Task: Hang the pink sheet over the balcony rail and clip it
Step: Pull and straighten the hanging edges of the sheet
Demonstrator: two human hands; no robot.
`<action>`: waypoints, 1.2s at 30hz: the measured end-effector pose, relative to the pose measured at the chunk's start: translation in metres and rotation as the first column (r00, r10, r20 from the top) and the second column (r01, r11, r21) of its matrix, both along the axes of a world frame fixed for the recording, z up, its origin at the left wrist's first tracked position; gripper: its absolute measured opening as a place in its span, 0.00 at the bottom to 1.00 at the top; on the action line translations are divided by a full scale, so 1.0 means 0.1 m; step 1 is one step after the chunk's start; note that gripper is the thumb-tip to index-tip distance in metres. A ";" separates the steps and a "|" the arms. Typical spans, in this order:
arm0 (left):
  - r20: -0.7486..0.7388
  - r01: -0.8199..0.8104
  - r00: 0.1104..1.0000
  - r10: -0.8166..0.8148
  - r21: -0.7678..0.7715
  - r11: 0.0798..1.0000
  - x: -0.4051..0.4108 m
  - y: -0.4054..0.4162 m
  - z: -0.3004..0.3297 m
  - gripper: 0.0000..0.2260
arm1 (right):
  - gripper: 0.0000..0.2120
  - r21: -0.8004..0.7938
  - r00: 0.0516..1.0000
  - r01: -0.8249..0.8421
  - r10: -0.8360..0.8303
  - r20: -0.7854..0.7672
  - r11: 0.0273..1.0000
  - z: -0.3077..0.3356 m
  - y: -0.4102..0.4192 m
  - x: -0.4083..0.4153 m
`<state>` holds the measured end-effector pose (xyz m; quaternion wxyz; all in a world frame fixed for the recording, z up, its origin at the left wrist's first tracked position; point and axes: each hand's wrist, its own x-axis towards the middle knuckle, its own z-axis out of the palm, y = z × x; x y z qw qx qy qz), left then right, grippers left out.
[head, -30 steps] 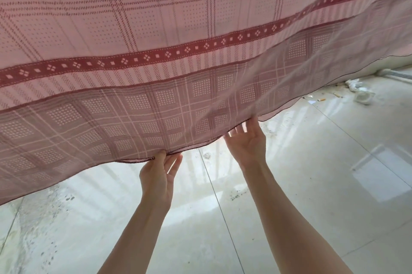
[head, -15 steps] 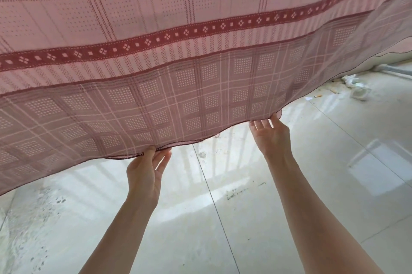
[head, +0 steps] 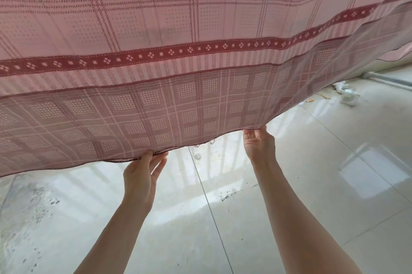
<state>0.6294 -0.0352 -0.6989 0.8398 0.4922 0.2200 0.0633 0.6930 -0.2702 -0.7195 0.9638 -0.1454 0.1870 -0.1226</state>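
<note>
Both hands, left hand (head: pixel 140 175) and right hand (head: pixel 258 143), pinch the lower hem of the pink checked cotton sheet (head: pixel 200 99) (2 grips, apart).

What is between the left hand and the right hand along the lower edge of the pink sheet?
In the head view, only the sheet's sagging hem runs between the left hand and the right hand; behind it shows bare floor tile.

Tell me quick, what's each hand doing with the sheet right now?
Left hand: pinching the pink sheet's bottom hem.
Right hand: at the hem, fingertips hidden behind it; grip cannot be told.
</note>
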 end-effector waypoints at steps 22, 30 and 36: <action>-0.193 0.017 0.980 -0.037 -0.102 0.995 0.22 0.37 0.30 0.08 | 0.04 -0.152 0.963 -0.130 0.088 -0.254 0.980 0.77 0.32 -0.05; -0.114 0.066 0.989 -0.090 -0.200 0.977 0.34 0.31 0.15 0.06 | 0.05 -0.333 0.912 -0.172 0.022 -0.411 0.927 0.76 0.08 -0.18; 0.025 0.170 0.983 -0.182 -0.498 0.850 0.28 -0.12 0.06 0.05 | 0.05 -0.316 0.910 -0.206 0.063 -0.409 0.926 0.68 -0.10 -0.19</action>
